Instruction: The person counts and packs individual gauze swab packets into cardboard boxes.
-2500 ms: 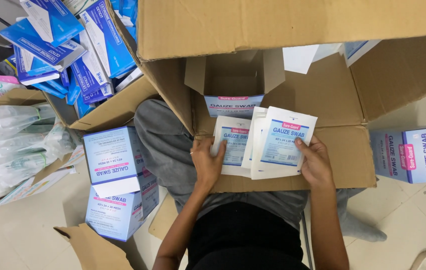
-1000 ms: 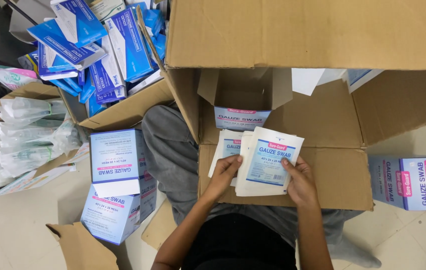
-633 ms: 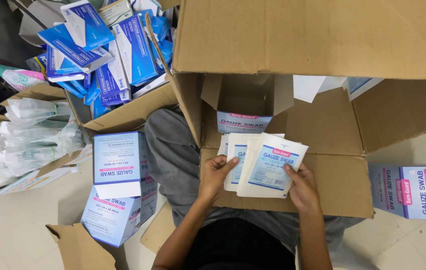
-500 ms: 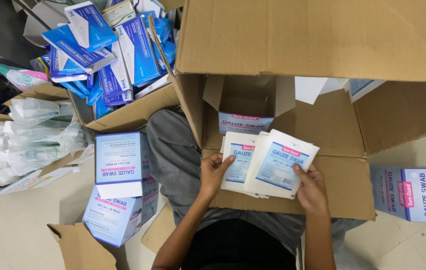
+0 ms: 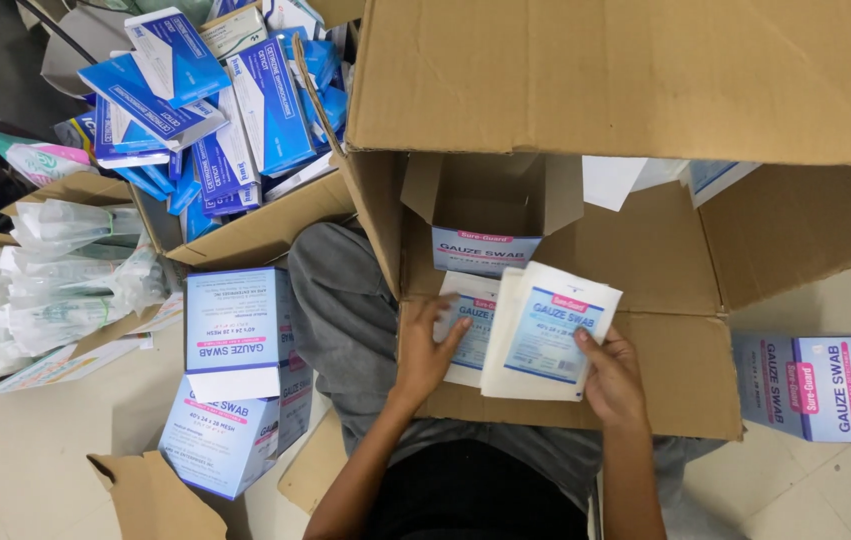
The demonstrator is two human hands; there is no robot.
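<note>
- While the right hand (image 5: 613, 378) pinches a stack of white gauze packets (image 5: 545, 330) by its lower right corner, thumb on top, the left hand (image 5: 425, 345) lies flat and spread on a second packet (image 5: 469, 330) beside it.
- That left-hand packet is pressed against the carton flap (image 5: 685, 375), not gripped; its left edge is under the fingers, its right edge tucked beneath the stack.
- Both lots sit over the person's lap, just in front of a small open box (image 5: 485, 215) standing inside the big carton (image 5: 635, 70).
- Risk one, as I judge it: the stack is fanned slightly and held at a single corner. Any tilt and the lower packets could slide out onto the flap or off its near edge.
- Risk two: the left palm only rests on its packet. A sideways drag could crease it or push it under the stack, so the two lots mix.
- Risk three: the small box is open with its flaps up, close to the stack's top edge. A knock there could tip it over.
- To the left, two closed pale blue boxes (image 5: 235, 320) are stacked by the knee, with a heap of blue cartons (image 5: 205, 110) behind and clear bagged goods (image 5: 45, 280) further left.
- Another pale blue box (image 5: 825, 385) lies on the floor at right, well apart from the hands.
</note>
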